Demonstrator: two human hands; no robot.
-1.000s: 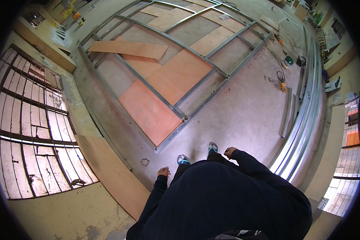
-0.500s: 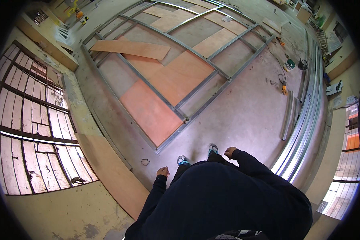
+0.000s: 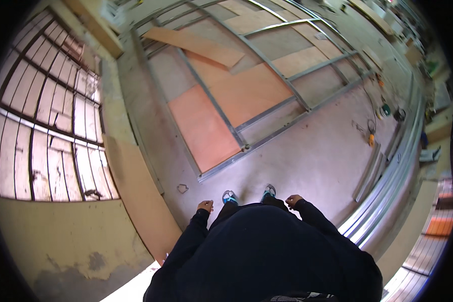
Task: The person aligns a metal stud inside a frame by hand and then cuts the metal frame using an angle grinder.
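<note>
I stand on a concrete floor [image 3: 307,161] and look down at my dark top and two blue sandals [image 3: 230,197]. My left hand [image 3: 205,205] hangs at my side with the fingers curled and nothing in it. My right hand [image 3: 292,200] hangs the same way, loosely closed and empty. A large metal frame [image 3: 246,146] lies flat on the floor just ahead of my feet, with orange plywood panels [image 3: 206,128] under it.
A long plywood board [image 3: 141,196] leans along the left wall below a barred window [image 3: 45,126]. A bundle of metal channels [image 3: 382,191] runs along the right. A small wire clip [image 3: 182,188] lies near my left foot. Tools and a cable [image 3: 371,136] lie farther right.
The view has swung to the left, so the frame and the channels sit further right. My hands stay at my sides, a little closer to my body.
</note>
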